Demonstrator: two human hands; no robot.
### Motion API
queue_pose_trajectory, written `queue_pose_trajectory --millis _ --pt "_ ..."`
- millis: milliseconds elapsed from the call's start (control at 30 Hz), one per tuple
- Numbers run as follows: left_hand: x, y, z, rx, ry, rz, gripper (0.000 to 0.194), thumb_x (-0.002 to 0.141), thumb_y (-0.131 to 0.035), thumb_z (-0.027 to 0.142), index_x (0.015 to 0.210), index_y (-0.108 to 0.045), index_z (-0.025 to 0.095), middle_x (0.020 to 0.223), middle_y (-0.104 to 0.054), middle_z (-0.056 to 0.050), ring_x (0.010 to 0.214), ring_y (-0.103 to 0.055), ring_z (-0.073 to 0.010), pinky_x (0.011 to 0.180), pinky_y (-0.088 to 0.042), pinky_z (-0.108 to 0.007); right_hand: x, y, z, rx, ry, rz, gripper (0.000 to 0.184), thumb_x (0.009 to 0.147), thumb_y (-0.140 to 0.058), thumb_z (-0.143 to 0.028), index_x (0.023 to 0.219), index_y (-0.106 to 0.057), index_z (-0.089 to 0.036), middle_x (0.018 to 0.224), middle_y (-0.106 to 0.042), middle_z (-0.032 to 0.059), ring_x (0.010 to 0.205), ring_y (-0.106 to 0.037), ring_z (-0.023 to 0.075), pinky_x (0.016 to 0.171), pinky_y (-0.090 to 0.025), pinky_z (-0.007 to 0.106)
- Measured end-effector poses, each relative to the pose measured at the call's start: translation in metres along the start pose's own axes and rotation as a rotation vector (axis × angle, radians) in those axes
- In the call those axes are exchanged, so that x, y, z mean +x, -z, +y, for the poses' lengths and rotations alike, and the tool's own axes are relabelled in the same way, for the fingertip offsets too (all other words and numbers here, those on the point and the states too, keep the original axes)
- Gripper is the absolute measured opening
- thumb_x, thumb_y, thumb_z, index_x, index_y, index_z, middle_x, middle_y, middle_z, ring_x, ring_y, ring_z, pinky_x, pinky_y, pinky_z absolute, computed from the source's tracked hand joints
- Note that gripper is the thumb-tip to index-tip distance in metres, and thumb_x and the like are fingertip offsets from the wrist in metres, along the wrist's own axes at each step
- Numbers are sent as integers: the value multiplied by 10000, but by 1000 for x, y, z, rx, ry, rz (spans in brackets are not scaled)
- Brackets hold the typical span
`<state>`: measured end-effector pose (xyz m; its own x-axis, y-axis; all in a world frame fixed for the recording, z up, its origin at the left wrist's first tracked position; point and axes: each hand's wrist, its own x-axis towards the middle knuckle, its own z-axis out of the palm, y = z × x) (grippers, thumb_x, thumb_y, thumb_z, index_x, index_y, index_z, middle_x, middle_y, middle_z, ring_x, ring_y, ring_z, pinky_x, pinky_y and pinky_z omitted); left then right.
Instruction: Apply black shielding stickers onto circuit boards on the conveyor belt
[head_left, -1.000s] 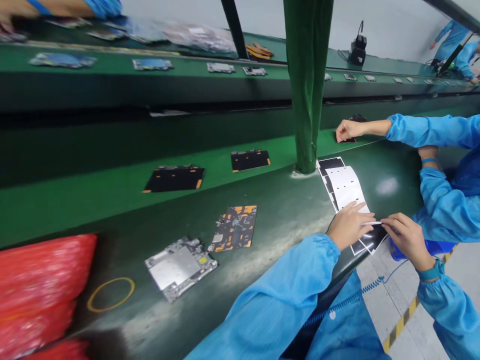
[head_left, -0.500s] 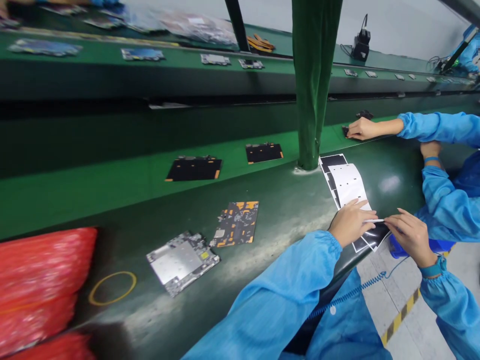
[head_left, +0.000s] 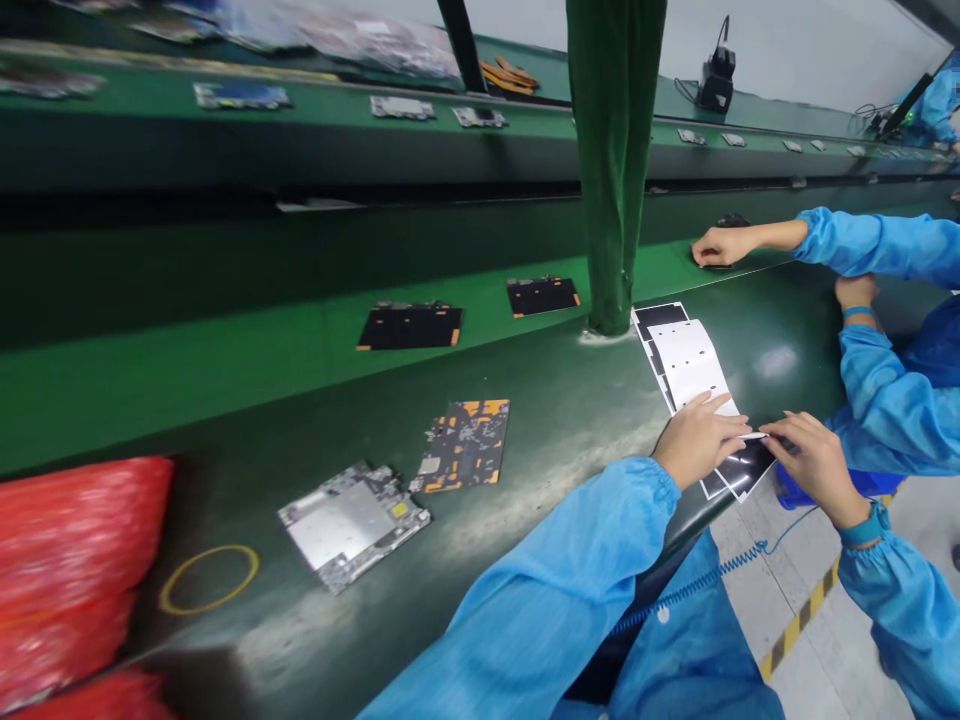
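Observation:
My left hand (head_left: pixel 697 440) rests on a white sheet (head_left: pixel 694 358) with small dark holes, its fingers closed at the sheet's near end. Under that lies a sticker sheet (head_left: pixel 661 316) with black panels and white borders. A thin white strip (head_left: pixel 752 436) runs between my two hands; whether it is the white sheet's folded edge or a separate piece I cannot tell. My right hand (head_left: pixel 816 462) pinches the strip's right end with thumb and fingers. To the left on the bench lie a circuit board with orange patches (head_left: pixel 466 447) and a silver-covered circuit board (head_left: pixel 352 525).
Black-covered boards (head_left: pixel 410 326) sit on the green belt (head_left: pixel 300 375). A green-wrapped post (head_left: pixel 611 180) rises beyond the sheets. Red bubble-wrap packs (head_left: pixel 75 570) and a yellow ring (head_left: pixel 210 580) lie at left. A co-worker's hand (head_left: pixel 721 247) reaches over the belt at right.
My right hand has moved slightly closer to my left, so less of the white strip shows. The black-covered boards have shifted right along the belt. The co-worker's hand now covers a dark piece.

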<state>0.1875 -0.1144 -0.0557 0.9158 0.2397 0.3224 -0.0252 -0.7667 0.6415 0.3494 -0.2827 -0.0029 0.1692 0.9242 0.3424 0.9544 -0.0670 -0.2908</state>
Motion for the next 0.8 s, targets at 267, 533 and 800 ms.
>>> queue_pose_trajectory --millis 267,533,800 --pt "1 2 3 -58 33 9 232 1032 -655 355 1211 -797 314 1292 -781 46 1447 -571 -258 1278 -385 -498 -13 4 -1 -102 104 59 173 1020 -651 -229 972 -806 -291 903 -811 -3 790 -743 158 1103 -593 485" --pt "5 8 7 85 19 -14 356 1098 -476 329 1330 -737 261 1458 -693 10 1534 -457 -290 1324 -270 -543 -23 18 -17 -85 301 50 149 967 -697 -154 990 -768 -283 1062 -836 20 1076 -789 239 1101 -596 594" --pt "26 21 -7 2 69 -111 283 975 -678 181 1223 -787 260 1499 -658 8 1591 -376 -297 1356 -217 -561 -61 63 -53 120 374 71 368 867 -779 -71 1154 -745 -299 1105 -838 27 989 -819 269 938 -693 543"
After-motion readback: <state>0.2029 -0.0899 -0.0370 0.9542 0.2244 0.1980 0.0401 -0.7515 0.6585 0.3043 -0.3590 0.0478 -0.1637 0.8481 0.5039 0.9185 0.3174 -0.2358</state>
